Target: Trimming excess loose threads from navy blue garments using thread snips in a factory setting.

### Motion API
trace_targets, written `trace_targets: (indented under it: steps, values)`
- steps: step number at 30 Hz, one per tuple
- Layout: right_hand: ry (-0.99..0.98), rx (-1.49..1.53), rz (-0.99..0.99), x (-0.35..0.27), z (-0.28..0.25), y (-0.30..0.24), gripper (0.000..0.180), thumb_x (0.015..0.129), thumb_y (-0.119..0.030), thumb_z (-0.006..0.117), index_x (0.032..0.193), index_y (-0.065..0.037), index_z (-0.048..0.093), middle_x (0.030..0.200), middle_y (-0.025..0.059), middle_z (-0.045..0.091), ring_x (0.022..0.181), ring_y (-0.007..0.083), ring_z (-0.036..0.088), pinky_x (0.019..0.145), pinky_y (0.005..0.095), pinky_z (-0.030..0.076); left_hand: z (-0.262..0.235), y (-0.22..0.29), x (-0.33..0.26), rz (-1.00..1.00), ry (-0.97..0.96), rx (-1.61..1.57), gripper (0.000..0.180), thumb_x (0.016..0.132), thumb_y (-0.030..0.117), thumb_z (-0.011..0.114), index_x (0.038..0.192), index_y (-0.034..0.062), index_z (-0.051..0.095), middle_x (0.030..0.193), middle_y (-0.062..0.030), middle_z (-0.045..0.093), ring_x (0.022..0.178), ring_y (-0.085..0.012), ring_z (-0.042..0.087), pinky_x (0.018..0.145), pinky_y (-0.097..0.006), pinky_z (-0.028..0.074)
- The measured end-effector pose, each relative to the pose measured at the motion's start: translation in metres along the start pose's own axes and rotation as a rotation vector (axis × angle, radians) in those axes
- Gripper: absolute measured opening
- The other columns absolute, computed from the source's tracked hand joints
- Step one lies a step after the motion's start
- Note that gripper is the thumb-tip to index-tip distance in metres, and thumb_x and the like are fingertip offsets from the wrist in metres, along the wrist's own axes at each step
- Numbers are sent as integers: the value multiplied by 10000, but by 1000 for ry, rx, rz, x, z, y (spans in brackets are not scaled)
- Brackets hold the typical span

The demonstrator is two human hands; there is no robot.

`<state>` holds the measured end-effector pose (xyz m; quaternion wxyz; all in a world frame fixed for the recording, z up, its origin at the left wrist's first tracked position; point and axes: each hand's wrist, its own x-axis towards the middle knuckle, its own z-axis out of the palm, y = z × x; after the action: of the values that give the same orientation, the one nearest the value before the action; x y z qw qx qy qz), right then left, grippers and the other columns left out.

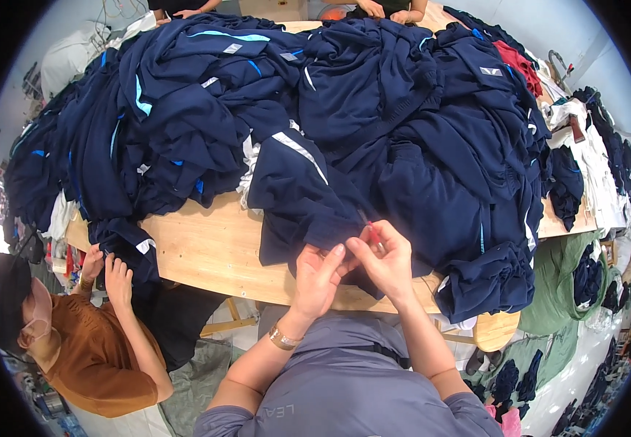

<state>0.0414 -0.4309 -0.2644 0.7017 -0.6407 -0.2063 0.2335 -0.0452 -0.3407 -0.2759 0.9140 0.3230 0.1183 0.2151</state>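
At the near edge of the wooden table, my left hand pinches the hem of a navy garment with a white stripe, thumb and fingers pressed together. Close beside it, my right hand is closed around a small tool with a red handle and a thin dark tip pointing away from me. Whether it is a seam ripper or thread snips I cannot make out. The fingertips of both hands nearly meet over the cloth.
A large heap of navy garments covers most of the wooden table. To my left a person in a brown top handles another navy piece. Hands of two others show at the far edge. Green cloth hangs at right.
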Motion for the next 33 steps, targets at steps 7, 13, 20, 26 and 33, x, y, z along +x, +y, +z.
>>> trace_targets:
  steps: [7,13,20,26,33]
  values:
    - [-389,-82,-58,-18,-13,-13,137,780,-61,683,821,-20,559,680,-56,521,617,2,425,528,160,331,-17,4,0,-165,90,-233,116,910,132,524,954,47,589,945,-29,610,897,-143,595,863,-365,503]
    - [-231,124,-66,-18,-39,8,333,841,-328,623,787,-8,549,675,-26,495,594,30,378,525,185,301,6,15,8,-173,240,-290,162,918,163,515,877,49,623,936,-47,632,895,-155,596,854,-355,503]
    - [74,-786,-642,-2,-30,9,355,674,-294,771,699,-35,529,579,31,486,424,149,423,422,270,337,3,13,4,-118,209,-247,152,913,165,524,930,38,606,942,-61,633,885,-163,602,836,-341,508]
    - [58,-945,-777,2,-28,6,373,636,-348,770,658,-69,524,558,20,464,415,174,406,419,282,314,2,8,0,-75,176,-150,143,914,154,523,942,37,600,941,-62,628,872,-155,607,800,-312,507]
    - [17,-1017,-820,6,-31,0,398,614,-375,767,633,-72,510,540,22,432,428,176,401,432,284,310,4,5,0,-68,140,-137,132,918,133,513,954,33,591,948,-57,621,873,-149,606,787,-292,506]
